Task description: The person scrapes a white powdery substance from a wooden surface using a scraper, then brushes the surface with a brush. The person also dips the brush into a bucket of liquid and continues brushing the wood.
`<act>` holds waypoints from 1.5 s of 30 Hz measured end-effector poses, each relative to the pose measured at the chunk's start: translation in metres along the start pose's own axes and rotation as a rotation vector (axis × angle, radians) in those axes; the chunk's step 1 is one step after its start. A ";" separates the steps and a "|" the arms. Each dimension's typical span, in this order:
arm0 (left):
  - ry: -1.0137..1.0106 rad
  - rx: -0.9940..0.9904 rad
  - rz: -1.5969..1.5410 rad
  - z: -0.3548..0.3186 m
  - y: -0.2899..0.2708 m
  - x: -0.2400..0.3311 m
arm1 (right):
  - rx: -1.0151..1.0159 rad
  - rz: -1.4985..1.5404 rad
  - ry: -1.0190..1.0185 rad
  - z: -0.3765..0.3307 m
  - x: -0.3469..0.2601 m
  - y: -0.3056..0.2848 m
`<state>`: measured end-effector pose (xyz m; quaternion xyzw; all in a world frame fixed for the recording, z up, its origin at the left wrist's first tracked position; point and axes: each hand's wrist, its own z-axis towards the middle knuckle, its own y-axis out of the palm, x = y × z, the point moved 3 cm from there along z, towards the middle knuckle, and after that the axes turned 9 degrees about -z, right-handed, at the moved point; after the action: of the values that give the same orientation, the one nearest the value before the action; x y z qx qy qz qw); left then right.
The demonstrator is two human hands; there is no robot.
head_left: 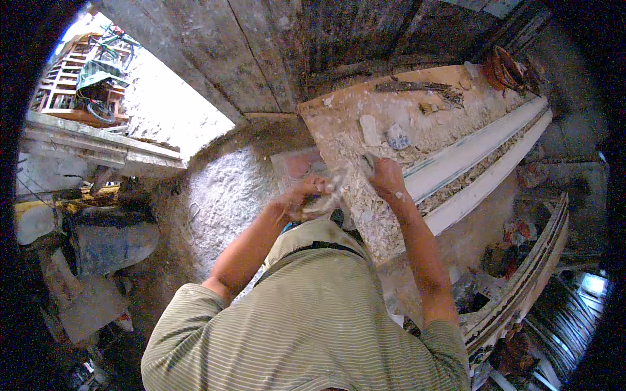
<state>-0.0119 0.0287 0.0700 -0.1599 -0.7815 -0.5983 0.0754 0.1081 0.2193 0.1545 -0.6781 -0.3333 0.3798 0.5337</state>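
In front of my waist, my left hand (306, 193) is closed at the near left corner of a debris-strewn workbench (347, 125). Its fingers are partly blurred beside a pale, smeared shape (321, 206), and I cannot make out what they hold. Over the bench's near end, my right hand (387, 177) has its fingers wrapped round a small greyish object (370, 160), whose kind is unclear. Pale flakes and crumbs lie under and around this hand. Just beyond it rest a flat whitish piece (370, 130) and a crumpled blue-and-white lump (397, 137).
Two long white moulding strips (469, 150) run along the bench's right side. A dark stick (412, 86), a small brush (428, 108) and a rusty-brown container (501, 68) sit farther back. White powder (228, 189) is heaped on the left. Curved strips (521, 280) lean at lower right.
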 end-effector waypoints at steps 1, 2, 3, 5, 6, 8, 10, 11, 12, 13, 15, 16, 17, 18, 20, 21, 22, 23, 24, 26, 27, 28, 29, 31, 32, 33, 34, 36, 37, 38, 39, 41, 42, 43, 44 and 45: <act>-0.029 -0.044 0.006 0.003 0.002 -0.004 | -0.016 0.097 -0.041 0.001 0.003 0.000; -0.058 -0.083 -0.084 0.003 0.004 -0.002 | 0.030 0.178 -0.042 0.000 0.005 -0.001; -0.074 0.128 -0.107 0.003 0.000 -0.004 | 0.012 0.248 -0.009 -0.002 0.008 0.000; 0.053 0.306 -0.037 -0.001 0.002 0.004 | 0.116 0.302 -0.192 -0.006 0.004 -0.002; 0.098 0.298 0.024 -0.005 0.008 0.007 | 0.079 0.219 -0.240 -0.007 0.002 0.001; 0.076 0.212 0.240 -0.015 0.022 0.015 | 0.027 0.257 -0.195 -0.008 -0.001 0.003; -0.068 0.101 0.592 -0.020 0.036 0.023 | 0.022 0.246 -0.083 -0.008 -0.001 0.002; 0.013 0.032 0.688 -0.019 0.044 0.027 | 0.058 0.230 -0.006 -0.007 0.001 -0.002; 0.085 0.051 0.817 -0.016 0.051 0.031 | 0.260 0.370 -0.023 -0.009 -0.003 -0.010; 0.156 0.055 0.950 -0.016 0.058 0.032 | 0.220 0.555 -0.018 -0.008 -0.005 -0.012; 0.308 0.193 1.204 -0.013 0.069 0.037 | 0.071 0.877 0.190 -0.008 -0.008 -0.014; 0.412 0.182 1.339 -0.011 0.075 0.040 | 0.007 1.087 0.300 -0.010 -0.011 -0.015; 0.524 0.188 1.471 -0.011 0.082 0.039 | 0.006 1.156 0.348 -0.011 -0.015 -0.020; 0.471 0.233 1.453 -0.010 0.082 0.038 | 0.011 1.065 0.328 -0.013 -0.020 -0.027; 0.415 0.328 1.435 -0.009 0.081 0.037 | 0.095 0.808 0.180 -0.016 -0.030 -0.044; 0.435 0.361 1.505 -0.009 0.080 0.038 | 0.171 0.636 0.057 -0.019 -0.036 -0.053; 0.456 0.374 1.575 -0.009 0.079 0.038 | 0.240 0.457 -0.051 -0.024 -0.041 -0.059; 0.480 0.396 1.660 -0.008 0.076 0.038 | 0.220 0.417 -0.035 -0.027 -0.041 -0.060; 0.560 0.389 1.644 -0.006 0.072 0.039 | 0.195 0.375 -0.008 -0.030 -0.040 -0.058; 0.658 0.414 1.636 0.002 0.060 0.039 | 0.122 0.315 0.052 -0.034 -0.035 -0.045; 0.704 0.459 1.737 0.004 0.052 0.037 | 0.073 0.297 0.087 -0.033 -0.031 -0.033; 0.676 0.518 1.837 0.007 0.042 0.034 | 0.095 0.290 0.078 -0.032 -0.027 -0.021; 0.646 0.575 1.936 0.010 0.030 0.030 | 0.019 0.209 0.145 -0.028 -0.022 -0.003; 0.545 0.530 1.916 0.029 0.002 0.023 | -0.012 0.062 0.195 -0.022 -0.013 0.034; 0.460 0.511 1.905 0.040 -0.014 0.017 | -0.068 0.030 0.286 -0.016 -0.007 0.053; 0.459 0.497 1.873 0.048 -0.028 0.011 | -0.147 -0.010 0.381 -0.010 -0.001 0.072; 0.424 0.490 1.842 0.056 -0.042 0.005 | -0.227 -0.049 0.473 -0.008 0.006 0.088; 0.410 0.481 1.822 0.071 -0.066 -0.005 | -0.180 0.044 0.479 -0.006 0.013 0.110; 0.432 0.475 1.832 0.078 -0.074 -0.010 | -0.156 0.092 0.482 -0.006 0.015 0.118; 0.455 0.465 1.842 0.084 -0.081 -0.011 | -0.172 0.084 0.468 -0.007 0.015 0.125; 0.375 0.446 1.915 0.088 -0.088 -0.014 | -0.189 0.077 0.455 -0.009 0.017 0.129; 0.261 0.413 2.011 0.093 -0.097 -0.017 | -0.180 0.100 0.416 -0.015 0.016 0.135; 0.230 0.400 2.034 0.094 -0.099 -0.017 | -0.154 0.127 0.389 -0.017 0.015 0.136; 0.260 0.401 2.008 0.094 -0.100 -0.016 | -0.175 0.162 0.349 -0.019 0.014 0.138; 0.289 0.402 1.980 0.094 -0.101 -0.015 | -0.117 0.149 0.370 -0.021 0.015 0.138; 0.262 0.413 1.977 0.094 -0.102 -0.015 | -0.110 0.143 0.374 -0.022 0.016 0.139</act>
<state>-0.0257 0.0926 -0.0528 -0.6511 -0.3730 -0.1343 0.6472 0.1419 0.1934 0.0193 -0.7867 -0.1997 0.2655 0.5202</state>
